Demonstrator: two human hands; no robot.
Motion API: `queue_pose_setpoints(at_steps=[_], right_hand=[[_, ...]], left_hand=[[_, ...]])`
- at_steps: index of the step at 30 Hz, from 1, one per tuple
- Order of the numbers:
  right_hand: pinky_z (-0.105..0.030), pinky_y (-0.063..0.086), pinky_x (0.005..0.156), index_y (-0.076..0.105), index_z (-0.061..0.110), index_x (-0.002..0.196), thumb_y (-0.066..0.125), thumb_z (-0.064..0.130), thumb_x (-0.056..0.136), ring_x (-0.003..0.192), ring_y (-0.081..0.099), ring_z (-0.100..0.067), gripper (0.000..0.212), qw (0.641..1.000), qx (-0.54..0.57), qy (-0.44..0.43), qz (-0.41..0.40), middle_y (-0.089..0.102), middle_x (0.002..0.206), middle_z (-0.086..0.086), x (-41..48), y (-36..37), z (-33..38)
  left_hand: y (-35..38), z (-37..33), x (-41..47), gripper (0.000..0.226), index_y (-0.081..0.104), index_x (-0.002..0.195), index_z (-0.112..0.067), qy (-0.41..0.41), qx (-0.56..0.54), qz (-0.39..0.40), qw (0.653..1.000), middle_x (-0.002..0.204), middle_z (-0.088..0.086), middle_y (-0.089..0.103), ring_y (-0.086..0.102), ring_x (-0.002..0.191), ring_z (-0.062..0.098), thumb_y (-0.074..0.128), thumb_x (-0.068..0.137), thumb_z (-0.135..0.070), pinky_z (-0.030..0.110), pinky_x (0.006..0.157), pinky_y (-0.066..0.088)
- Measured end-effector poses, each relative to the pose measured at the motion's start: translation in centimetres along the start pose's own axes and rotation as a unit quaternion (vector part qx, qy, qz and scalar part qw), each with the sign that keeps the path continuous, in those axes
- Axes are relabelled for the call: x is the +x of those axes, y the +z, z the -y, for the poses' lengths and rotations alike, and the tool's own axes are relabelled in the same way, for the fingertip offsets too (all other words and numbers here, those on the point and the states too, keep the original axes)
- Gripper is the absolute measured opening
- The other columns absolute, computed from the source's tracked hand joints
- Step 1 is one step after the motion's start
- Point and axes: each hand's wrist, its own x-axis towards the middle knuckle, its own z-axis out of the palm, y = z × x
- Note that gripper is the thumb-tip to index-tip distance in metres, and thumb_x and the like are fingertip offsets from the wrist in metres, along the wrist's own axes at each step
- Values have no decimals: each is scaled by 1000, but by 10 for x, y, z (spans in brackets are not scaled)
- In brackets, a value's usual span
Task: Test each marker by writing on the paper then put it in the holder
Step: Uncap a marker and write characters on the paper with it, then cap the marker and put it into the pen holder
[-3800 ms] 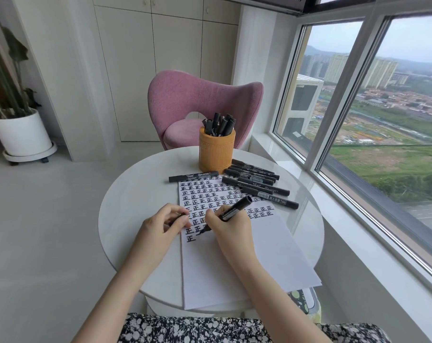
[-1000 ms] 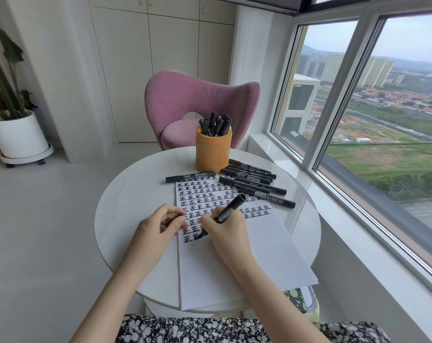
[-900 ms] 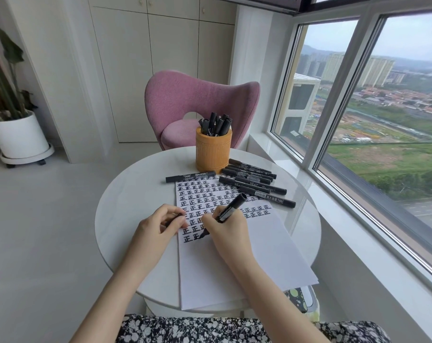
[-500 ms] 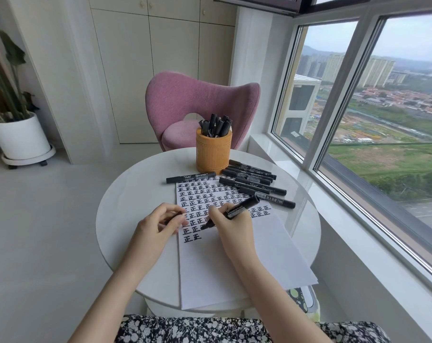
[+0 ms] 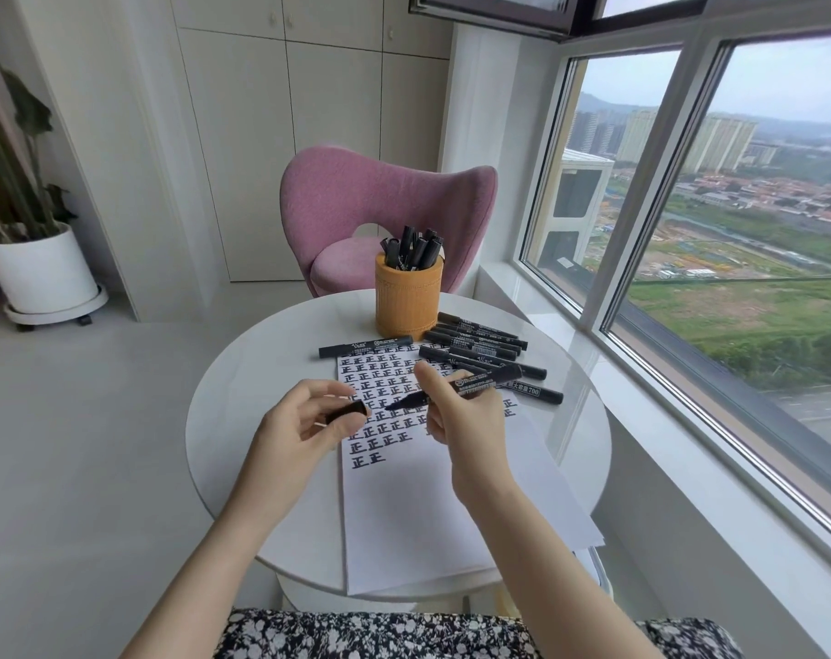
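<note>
Right hand [image 5: 465,420] grip pinches the uncapped marker [image 5: 475,380] mid-frame above the paper [image 5: 404,516]. Its tip faces the cap [image 5: 344,411] pinched in the left hand [image 5: 299,425], just apart. Looks like recapping. Next: align, press cap on, drop into holder [image 5: 407,297] at centre frame on the table [image 5: 242,397].

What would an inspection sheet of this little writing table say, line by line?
Surface: round white table, partly covered by a white paper sheet bearing rows of black characters.
Job's things: orange cylindrical holder with black markers standing in it; capped black markers lying beside it.
Clutter: nothing seen.
Hands: right hand holds an uncapped black marker above the paper; left hand pinches a black cap.
Cables: nothing seen.
Surroundings: pink upholstered chair, plant in a white pot, large window on the right.
</note>
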Motion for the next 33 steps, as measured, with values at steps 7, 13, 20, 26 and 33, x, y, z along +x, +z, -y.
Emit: queue_pose_setpoints(at_steps=[7,13,20,26,33], right_hand=[[-21,18,43,29,22,53,62,5,87,46,14,-13,50,999,7,-29,17,20,47,7,-5,6,5],[-23,21,44,30,23,45,60,2,83,43,19,-13,53,999,-20,-26,23,24,43,8,-11,10,4],[-22,22,44,30,17,54,60,2,83,46,19,-14,44,1000,-23,1,21,23,47,5,-11,10,1],[-17,23,41,33,20,51,71,35,84,43,25,-12,52,992,-82,43,91,29,46,5,-2,6,7],[-17,38,52,65,16,88,64,58,81,55,53,-9,42,957,-286,-1,52,55,63,2,13,-25,7]], left_hand=[[12,-15,-6,28,63,88,-13,3,-26,11,1000,88,2,74,66,78,13,72,65,-25,18,65,50],[26,-23,-14,15,61,84,-5,7,-23,1,1000,82,1,75,70,77,13,72,75,-2,16,68,52],[32,-22,-21,14,63,75,-12,19,0,-36,999,82,1,75,71,83,21,75,72,-6,30,79,54],[28,-25,-13,12,68,83,-15,28,-4,-42,999,83,-4,75,70,82,12,73,75,-7,19,76,53],[6,-38,31,17,68,85,-23,100,32,-130,986,74,-8,68,60,63,0,68,81,-6,7,64,44]])
